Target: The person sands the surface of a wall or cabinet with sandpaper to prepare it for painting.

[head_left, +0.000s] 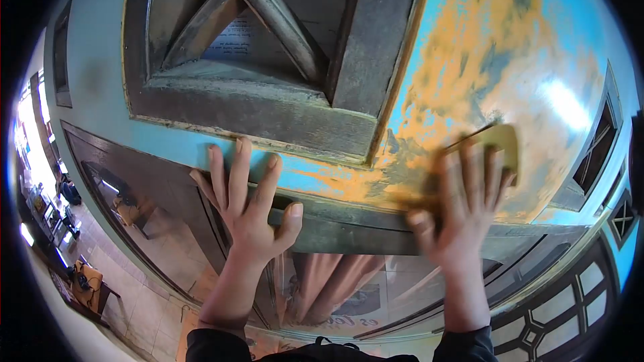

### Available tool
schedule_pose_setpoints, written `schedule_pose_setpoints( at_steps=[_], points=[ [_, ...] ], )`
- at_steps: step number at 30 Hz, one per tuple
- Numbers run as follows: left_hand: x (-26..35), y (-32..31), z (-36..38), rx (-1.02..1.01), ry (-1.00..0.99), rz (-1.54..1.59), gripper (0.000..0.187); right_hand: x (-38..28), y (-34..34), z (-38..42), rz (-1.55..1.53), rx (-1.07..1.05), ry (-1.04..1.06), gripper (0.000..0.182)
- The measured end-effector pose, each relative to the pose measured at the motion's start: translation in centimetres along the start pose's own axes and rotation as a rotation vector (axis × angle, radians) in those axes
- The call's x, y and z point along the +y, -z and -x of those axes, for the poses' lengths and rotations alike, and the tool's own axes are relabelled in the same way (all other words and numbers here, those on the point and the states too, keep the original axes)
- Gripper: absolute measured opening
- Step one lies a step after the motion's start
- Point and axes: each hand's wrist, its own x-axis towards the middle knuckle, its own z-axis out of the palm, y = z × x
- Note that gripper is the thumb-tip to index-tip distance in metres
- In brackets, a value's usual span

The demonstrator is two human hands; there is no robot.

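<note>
My right hand (466, 211) presses a yellow-brown piece of sandpaper (504, 147) against the wall (463, 53), fingers laid over it. That hand is slightly blurred. Under and around it the blue wall carries patchy orange and grey filler. My left hand (251, 208) is open, fingers spread, with its tips on the blue strip beneath a dark wooden window frame (261, 110). Nothing is held in it. Crossed wooden bars (261, 10) fill the frame's opening.
Below both hands runs a dark wooden ledge (349, 228) above glass panes with a pinkish curtain (335, 281) behind. On the left, a chair (87, 285) stands on the tiled floor far below. Another window frame (590, 147) is at the right.
</note>
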Motion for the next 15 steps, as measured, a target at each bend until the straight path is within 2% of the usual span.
schedule_pose_setpoints(
  at_steps=[2, 3, 8, 14, 15],
  points=[
    [-0.5, -0.2, 0.1, 0.01, -0.026, -0.016, 0.054, -2.6, -1.3, 2.2, 0.036, -0.116, 0.17, 0.064],
    [-0.6, -0.2, 0.2, 0.007, -0.032, -0.021, 0.054, -3.6, -1.7, 2.9, 0.08, -0.097, 0.25, 0.061],
    [-2.1, 0.6, -0.5, 0.008, -0.042, -0.044, 0.056, -1.1, 0.8, 1.3, 0.037, -0.146, 0.082, 0.059],
    [-2.4, 0.4, -0.4, 0.022, -0.017, -0.026, 0.057, -5.8, -0.6, -2.0, 0.019, -0.164, 0.278, 0.063],
    [-2.3, 0.4, -0.3, 0.01, -0.033, -0.048, 0.059, -6.2, -0.5, -2.2, 0.017, -0.184, 0.246, 0.062]
  ],
)
